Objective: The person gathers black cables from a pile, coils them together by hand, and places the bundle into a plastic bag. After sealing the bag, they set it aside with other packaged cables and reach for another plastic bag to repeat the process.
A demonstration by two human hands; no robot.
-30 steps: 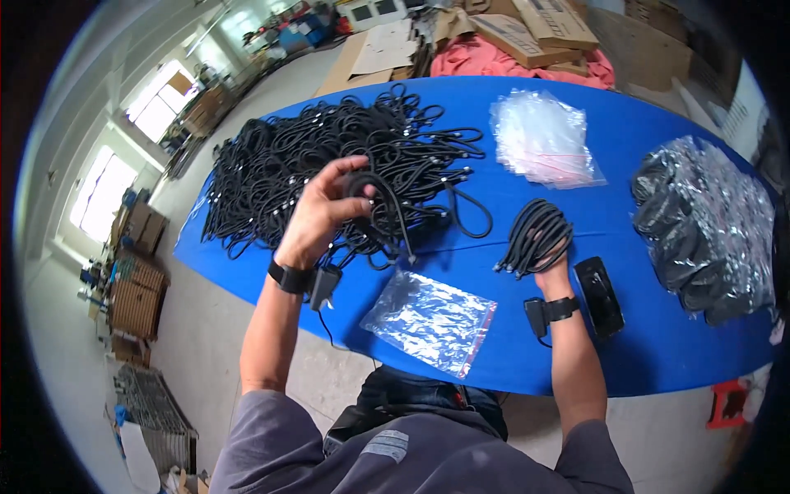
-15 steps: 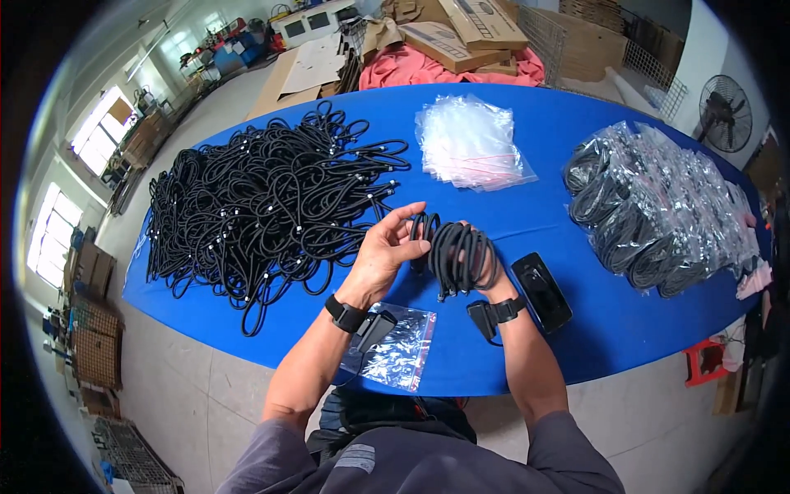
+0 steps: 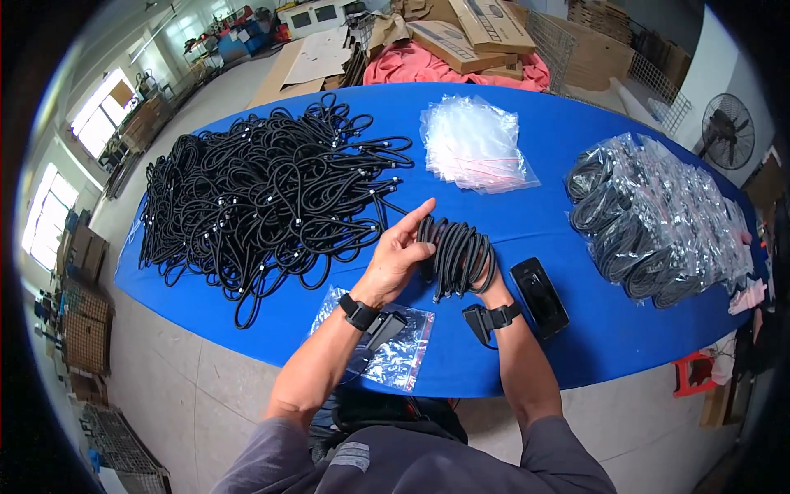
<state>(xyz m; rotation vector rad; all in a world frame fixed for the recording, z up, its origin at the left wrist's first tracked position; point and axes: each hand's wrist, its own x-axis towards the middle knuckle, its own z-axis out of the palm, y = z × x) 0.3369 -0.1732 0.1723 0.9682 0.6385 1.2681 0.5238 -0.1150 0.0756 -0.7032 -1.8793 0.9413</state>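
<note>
A bundle of looped black elastic cords (image 3: 457, 253) is held up above the middle of the table's near half. My left hand (image 3: 395, 255) grips its left side, thumb pressed on the near face and forefinger pointing up. The loops pass around my right hand (image 3: 494, 284), whose fingers are mostly hidden behind and inside them. Below my left wrist a clear zip bag (image 3: 403, 354) lies flat on the table. To the left spreads a large tangled heap of the same cords (image 3: 263, 198), with small pale end fittings.
The table has a blue cloth (image 3: 527, 218). A stack of clear bags (image 3: 477, 144) lies at the far middle, and bagged cord bundles (image 3: 658, 218) are piled on the right. A black tray-like case (image 3: 539, 296) sits beside my right hand. Black devices are strapped to both wrists.
My left hand has closed further over the bundle, and the loops sit closer together. My right hand stays in them. The view has shifted slightly.
</note>
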